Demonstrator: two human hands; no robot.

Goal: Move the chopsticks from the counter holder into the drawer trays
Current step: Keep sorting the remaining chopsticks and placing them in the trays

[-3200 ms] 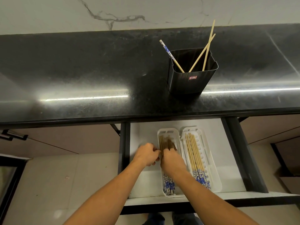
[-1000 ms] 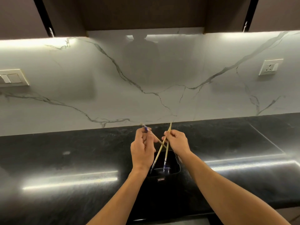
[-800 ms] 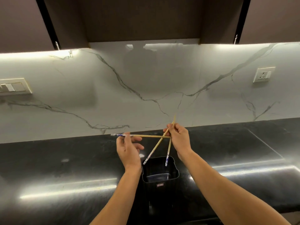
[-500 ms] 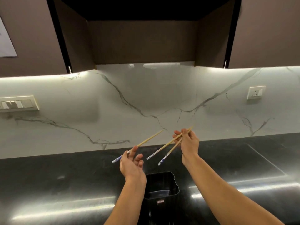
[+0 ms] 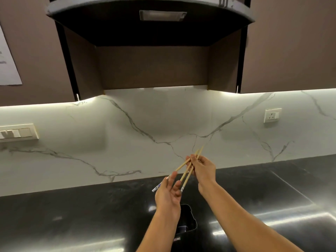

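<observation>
Above the counter my right hand [image 5: 202, 169] pinches the upper ends of two bamboo chopsticks [image 5: 187, 176], which slant down to the left. A third chopstick [image 5: 180, 166] with a blue-patterned end crosses them. Its top reaches my right fingers, and its lower part is held between thumb and forefinger of my left hand [image 5: 168, 194], whose other fingers are spread loosely. The black chopstick holder [image 5: 188, 221] stands on the counter below my hands, partly hidden by my left forearm, with no sticks showing in it. The drawer and its trays are out of view.
The black stone counter [image 5: 81, 215] runs the width of the view under a white marble backsplash [image 5: 127, 142]. A switch panel [image 5: 18, 132] is on the left wall, a socket [image 5: 272, 115] on the right. Brown cabinets and a hood [image 5: 151, 24] hang overhead.
Earlier both hands were at the drawer trays. Since then they lifted three chopsticks out of the holder. In the last half second my left hand brought its single chopstick across to the pair in my right.
</observation>
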